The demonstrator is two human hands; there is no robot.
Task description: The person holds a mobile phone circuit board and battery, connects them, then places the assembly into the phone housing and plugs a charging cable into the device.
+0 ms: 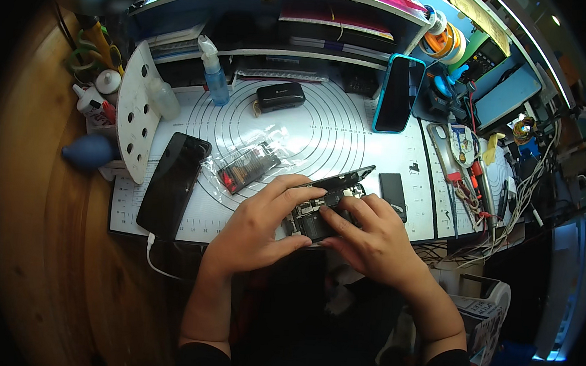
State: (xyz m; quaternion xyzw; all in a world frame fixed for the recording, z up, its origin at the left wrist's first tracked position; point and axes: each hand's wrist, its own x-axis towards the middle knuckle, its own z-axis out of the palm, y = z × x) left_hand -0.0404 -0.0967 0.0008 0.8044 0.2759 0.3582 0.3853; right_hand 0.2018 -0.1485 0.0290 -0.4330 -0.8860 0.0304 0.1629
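Note:
An opened phone [307,221] sits between my hands at the mat's front edge, its dark screen panel [340,179] raised along the far side above exposed inner parts. My left hand [257,224] grips its left end, thumb on the lower side and fingers along the top. My right hand [377,235] is curled at the right part, fingertips pressed onto the inner components. Just beyond lies a clear plastic bag [247,170] with a dark part inside. A small black rectangular item [392,192] lies to the right.
A black phone [172,182] with a white cable lies left, beside a perforated white holder [140,106]. At the back stand a spray bottle [215,77], a black case [278,96] and a blue-edged phone [398,89]. Tools and cables [475,167] crowd the right; shelving [267,50] spans the back.

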